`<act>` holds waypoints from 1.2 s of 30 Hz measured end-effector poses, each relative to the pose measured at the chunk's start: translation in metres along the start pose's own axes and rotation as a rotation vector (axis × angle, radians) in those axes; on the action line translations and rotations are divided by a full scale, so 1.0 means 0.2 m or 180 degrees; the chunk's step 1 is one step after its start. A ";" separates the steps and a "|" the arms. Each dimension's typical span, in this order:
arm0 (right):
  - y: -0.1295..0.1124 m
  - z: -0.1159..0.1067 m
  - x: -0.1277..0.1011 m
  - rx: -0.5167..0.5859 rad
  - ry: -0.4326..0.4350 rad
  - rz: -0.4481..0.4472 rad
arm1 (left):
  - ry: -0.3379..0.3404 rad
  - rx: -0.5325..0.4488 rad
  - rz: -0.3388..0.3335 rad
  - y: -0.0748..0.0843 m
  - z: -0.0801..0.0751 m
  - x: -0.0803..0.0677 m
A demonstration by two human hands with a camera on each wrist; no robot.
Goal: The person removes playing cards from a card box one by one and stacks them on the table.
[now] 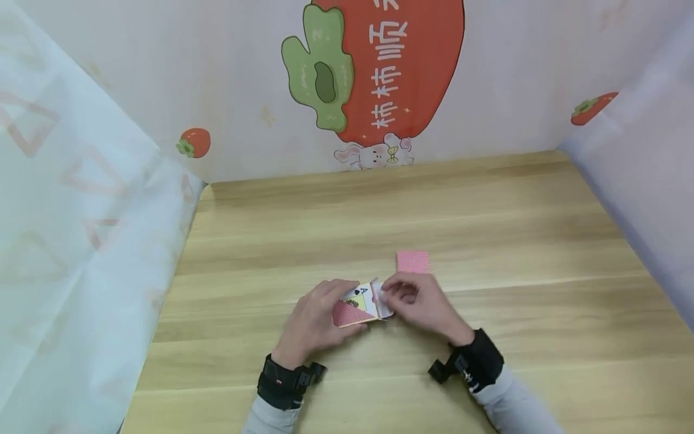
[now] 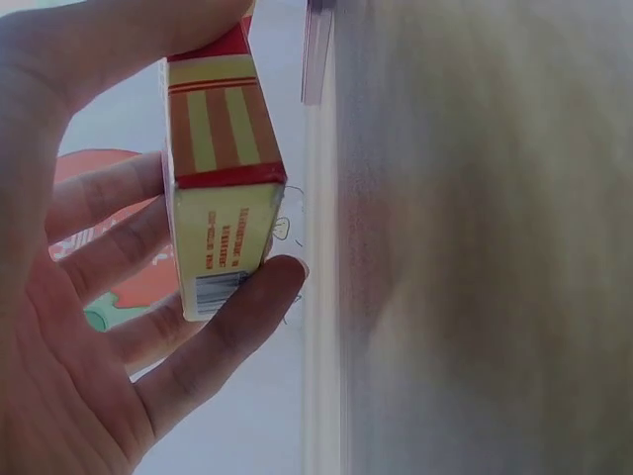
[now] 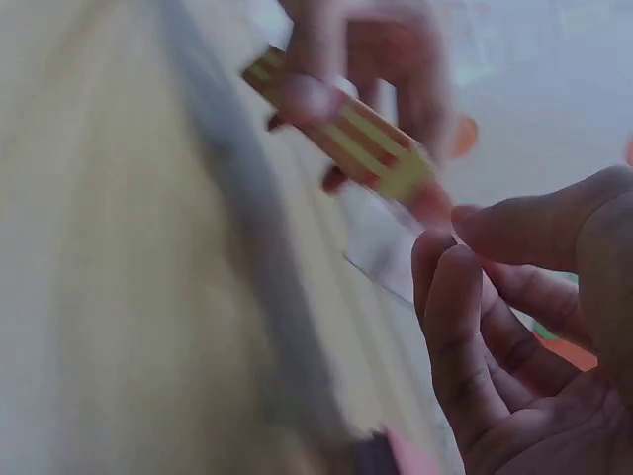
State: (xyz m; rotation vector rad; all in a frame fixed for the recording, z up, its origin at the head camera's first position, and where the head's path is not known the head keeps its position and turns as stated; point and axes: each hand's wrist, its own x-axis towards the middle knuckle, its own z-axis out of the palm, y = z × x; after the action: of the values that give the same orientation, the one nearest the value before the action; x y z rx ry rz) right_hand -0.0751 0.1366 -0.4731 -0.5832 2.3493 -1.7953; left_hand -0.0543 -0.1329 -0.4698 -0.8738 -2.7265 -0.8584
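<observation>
My left hand [image 1: 317, 313] grips a playing card box [image 1: 353, 314] by its two long edges, thumb on one side and fingers on the other. An ace of spades design shows on the box's front; its striped side and barcoded end [image 2: 220, 287] face the left wrist view. At the box's right end a pale flap [image 1: 382, 300] stands out. My right hand [image 1: 420, 303] pinches at this flap, thumb and fingertips together. Part of the flap is hidden behind those fingertips.
Just beyond my right hand lies a red-patterned deck of cards [image 1: 413, 261] on the wooden table [image 1: 260, 241]. A printed cloth backdrop [image 1: 238, 78] rises behind the table's far edge, with more white cloth [image 1: 70, 241] along the left and right sides.
</observation>
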 end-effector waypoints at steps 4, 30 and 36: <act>-0.01 0.09 -0.03 0.0099 -0.0188 0.0048 | 0.0005 -0.0073 0.0031 0.02 0.00 -0.01; -0.02 -0.04 -0.03 0.0777 -0.0342 0.0922 | 0.0130 0.0177 -0.0125 0.01 0.00 -0.02; -0.01 -0.09 -0.03 0.0836 -0.0210 0.1033 | 0.0155 0.0158 -0.0206 0.01 0.00 -0.01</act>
State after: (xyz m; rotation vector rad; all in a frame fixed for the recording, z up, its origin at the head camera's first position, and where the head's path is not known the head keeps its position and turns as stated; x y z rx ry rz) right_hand -0.0757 0.1540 -0.4677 -0.2079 1.9814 -1.8529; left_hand -0.0511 -0.1336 -0.4692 -0.7492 -2.7351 -0.8088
